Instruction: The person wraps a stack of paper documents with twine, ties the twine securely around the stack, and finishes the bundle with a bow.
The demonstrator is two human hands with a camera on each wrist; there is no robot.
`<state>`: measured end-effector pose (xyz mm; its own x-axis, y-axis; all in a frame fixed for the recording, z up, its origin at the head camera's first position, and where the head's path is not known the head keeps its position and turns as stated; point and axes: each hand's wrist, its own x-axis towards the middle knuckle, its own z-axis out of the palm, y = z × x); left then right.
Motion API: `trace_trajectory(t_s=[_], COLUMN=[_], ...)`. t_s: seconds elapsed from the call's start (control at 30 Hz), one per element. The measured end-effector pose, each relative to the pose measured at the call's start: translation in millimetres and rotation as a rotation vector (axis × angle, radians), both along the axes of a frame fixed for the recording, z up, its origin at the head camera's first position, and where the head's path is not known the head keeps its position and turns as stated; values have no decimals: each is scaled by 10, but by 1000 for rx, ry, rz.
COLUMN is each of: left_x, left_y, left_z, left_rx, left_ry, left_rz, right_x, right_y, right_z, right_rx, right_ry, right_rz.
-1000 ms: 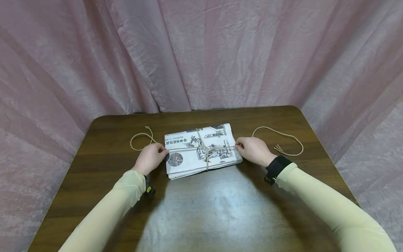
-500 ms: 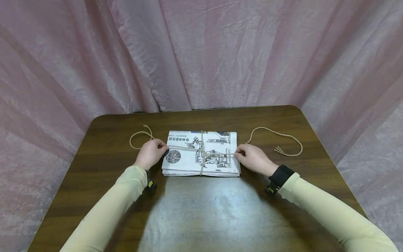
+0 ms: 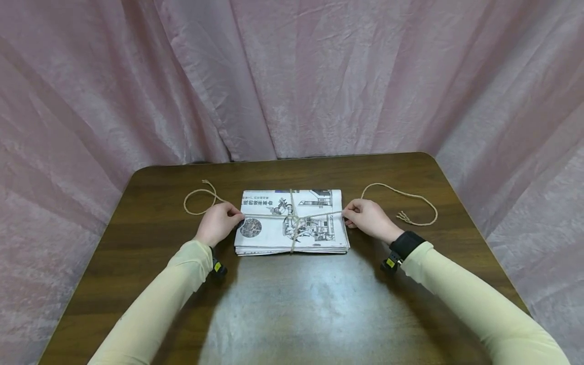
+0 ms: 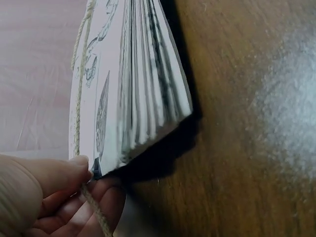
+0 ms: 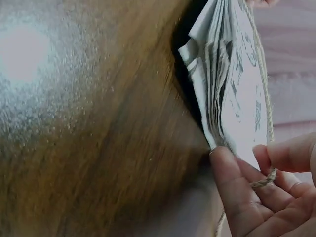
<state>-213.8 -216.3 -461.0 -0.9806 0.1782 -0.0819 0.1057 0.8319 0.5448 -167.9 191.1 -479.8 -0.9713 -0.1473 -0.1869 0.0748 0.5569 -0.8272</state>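
Observation:
A stack of folded newspapers lies on the table with a beige rope crossing over its top, the strands meeting near the middle. At the stack's left edge my left hand pinches one length of the rope between thumb and fingers. My right hand pinches the opposite length at the right edge. Between the two hands the rope runs nearly straight across the top sheet. The left wrist view shows the thumb over the rope, whose tail passes down past the fingers. In the right wrist view the rope bends round the fingers.
The left rope tail loops on the table behind my left hand. Curving out to the right, the other tail ends in a frayed tip. A pink curtain hangs behind the wooden table.
The newspaper stack has turned from a tilt to lying square with the table and settled slightly left. My right hand has shifted slightly; both hands keep their pinch on the rope.

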Motion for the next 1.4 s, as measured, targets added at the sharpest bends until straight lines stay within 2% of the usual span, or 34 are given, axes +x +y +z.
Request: trace_trajectory(t_s=[0.23, 0.47, 0.6, 0.67, 0.83, 0.9, 1.0, 1.13, 1.23, 1.4], left_x=[-42, -43, -49, -57, -86, -84, -65, -46, -35, -20], left_y=[-30, -58, -92, -114, -158, -156, -134, -98, -90, -113], left_z=[7, 12, 21, 27, 17, 13, -2, -50, -82, -131], left_rx=[-4, 69, 94, 140, 275, 292, 307, 292, 271, 305], left_ry=[-25, -155, -178, -221, -430, -474, -479, -418, -364, -325], left_rz=[5, 6, -28, -34, 44, 70, 71, 31, -4, -45], right_x=[-79, -87, -79, -77, -101, -122, -155, -202, -229, -232], right_y=[15, 41, 83, 106, 127, 121, 109, 93, 83, 68], right_z=[-60, -98, -99, -93, -95, -98, -94, -103, -116, -116], right_rx=[-153, -163, -139, -129, -134, -124, -90, -71, -98, -156], right_ry=[-41, -70, -114, -144, -189, -196, -204, -227, -248, -281], right_rz=[-54, -73, -74, -67, -3, 17, 32, 40, 30, -21])
